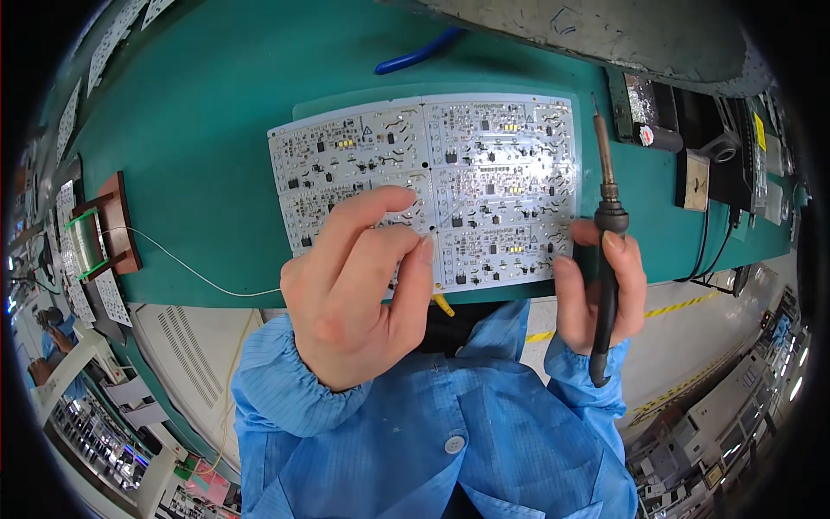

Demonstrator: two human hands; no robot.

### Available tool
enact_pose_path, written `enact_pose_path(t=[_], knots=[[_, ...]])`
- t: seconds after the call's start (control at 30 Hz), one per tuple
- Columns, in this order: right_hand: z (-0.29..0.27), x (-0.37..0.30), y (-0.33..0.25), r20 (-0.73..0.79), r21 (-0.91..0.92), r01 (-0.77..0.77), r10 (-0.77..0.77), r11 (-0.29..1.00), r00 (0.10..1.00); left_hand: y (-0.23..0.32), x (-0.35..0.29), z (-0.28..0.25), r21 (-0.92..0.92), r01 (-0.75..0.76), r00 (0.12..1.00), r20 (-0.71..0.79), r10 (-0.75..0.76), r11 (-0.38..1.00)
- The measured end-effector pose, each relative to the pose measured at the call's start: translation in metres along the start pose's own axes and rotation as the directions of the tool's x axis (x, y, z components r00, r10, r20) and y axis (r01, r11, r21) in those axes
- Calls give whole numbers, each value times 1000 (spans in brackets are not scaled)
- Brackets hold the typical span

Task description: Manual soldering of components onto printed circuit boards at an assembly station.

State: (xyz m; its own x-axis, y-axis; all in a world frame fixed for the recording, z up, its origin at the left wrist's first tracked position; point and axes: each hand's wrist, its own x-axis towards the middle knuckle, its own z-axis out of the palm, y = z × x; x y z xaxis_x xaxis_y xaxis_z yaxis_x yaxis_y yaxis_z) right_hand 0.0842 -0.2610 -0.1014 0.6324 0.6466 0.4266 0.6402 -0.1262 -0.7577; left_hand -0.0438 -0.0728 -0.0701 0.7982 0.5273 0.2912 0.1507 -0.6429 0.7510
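Observation:
A white panel of printed circuit boards (504, 160), dotted with small components, lies on the green mat. Over its lower left part is my left hand (359, 290), thumb and forefinger pinched together. A thin solder wire (194, 273) runs from a spool (84, 244) at the left and passes beneath this hand; its end is hidden by my fingers. At the panel's right edge my right hand (631, 285) grips a soldering iron (608, 268) by its black handle. The iron's metal tip points away from me, beside the panel's far right corner, apart from the boards.
The spool sits in a brown stand (128, 229). A blue curved handle (419, 57) lies beyond the panel, below a large grey metal part (588, 30). Dark boxes with cables (713, 138) stand at the right. The bench's front edge (510, 296) runs just below the panel.

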Motion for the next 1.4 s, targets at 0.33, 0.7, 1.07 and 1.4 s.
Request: enact_pose_path(t=[0.33,0.7,1.07,1.4], knots=[[-8,8,5,16,49,90,-91,995,996,-1,17,0,13,36,999,-32,-36,999],[-15,58,2,52,321,121,-145,939,988,0,22,6,5,63,998,-27,-63,998],[-42,14,19,-239,36,154,-141,987,961,-3,19,5,0,37,998,-47,-36,999],[-39,27,34,-252,-235,-138,76,962,965,6,18,7,14,16,998,-61,-15,1000]])
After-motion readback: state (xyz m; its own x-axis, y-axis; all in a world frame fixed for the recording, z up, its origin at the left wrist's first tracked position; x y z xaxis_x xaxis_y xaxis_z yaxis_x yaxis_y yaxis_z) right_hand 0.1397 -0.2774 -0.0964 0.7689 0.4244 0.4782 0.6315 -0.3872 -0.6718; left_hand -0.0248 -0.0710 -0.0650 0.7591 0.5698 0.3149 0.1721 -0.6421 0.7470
